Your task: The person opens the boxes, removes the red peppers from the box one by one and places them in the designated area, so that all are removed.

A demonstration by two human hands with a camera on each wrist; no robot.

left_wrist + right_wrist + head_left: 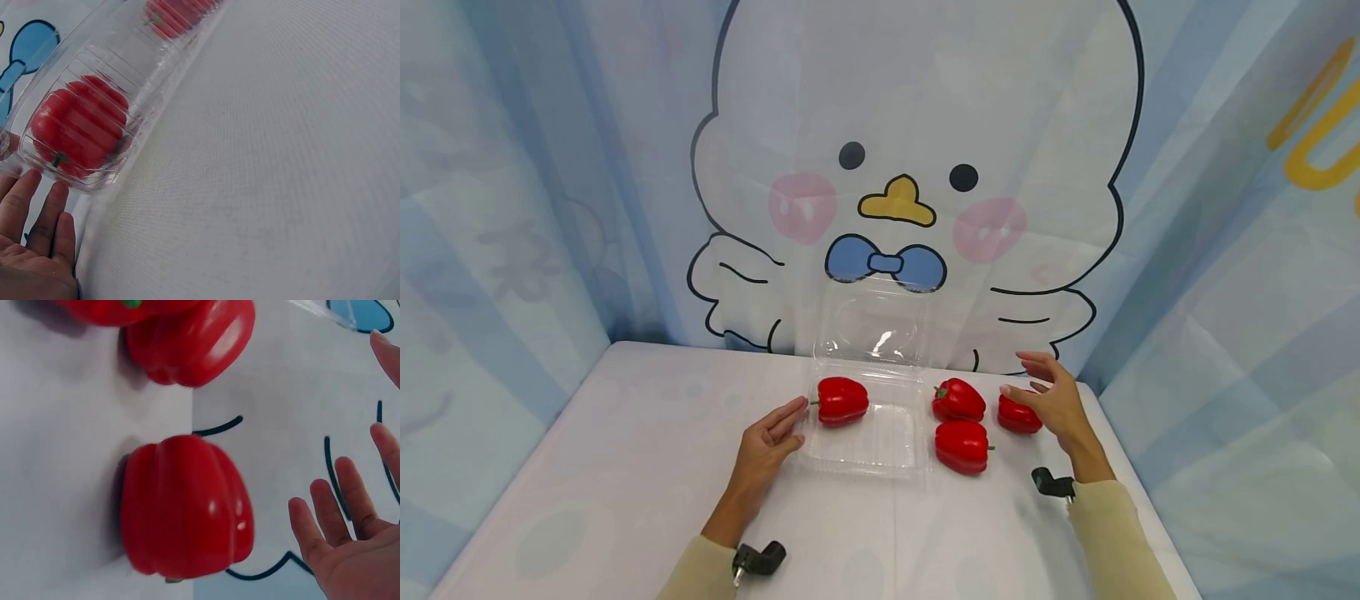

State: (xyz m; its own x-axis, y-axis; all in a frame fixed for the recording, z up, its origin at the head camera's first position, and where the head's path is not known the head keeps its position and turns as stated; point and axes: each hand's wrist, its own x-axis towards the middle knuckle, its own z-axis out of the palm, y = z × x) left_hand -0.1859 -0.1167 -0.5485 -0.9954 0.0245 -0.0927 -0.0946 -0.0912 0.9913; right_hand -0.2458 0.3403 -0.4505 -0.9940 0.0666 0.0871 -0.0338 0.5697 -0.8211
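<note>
A clear plastic clamshell box [887, 454] lies with its lid [872, 329] raised at the back. One red bell pepper [842, 402] sits in the left part of the box. Against the box's left side rests my left hand [767, 442], its fingers fairly straight, as the left wrist view shows near the pepper's stem end [59, 159]. My right hand [1056, 408] hovers over the rightmost red bell pepper [187, 506], fingers spread and apart from it in the right wrist view.
Two more red bell peppers, a rear one [958, 400] and a front one [962, 447], lie just right of the box. The white table [647, 467] meets a printed curtain [895, 108] at the back, and curtains hang at both sides.
</note>
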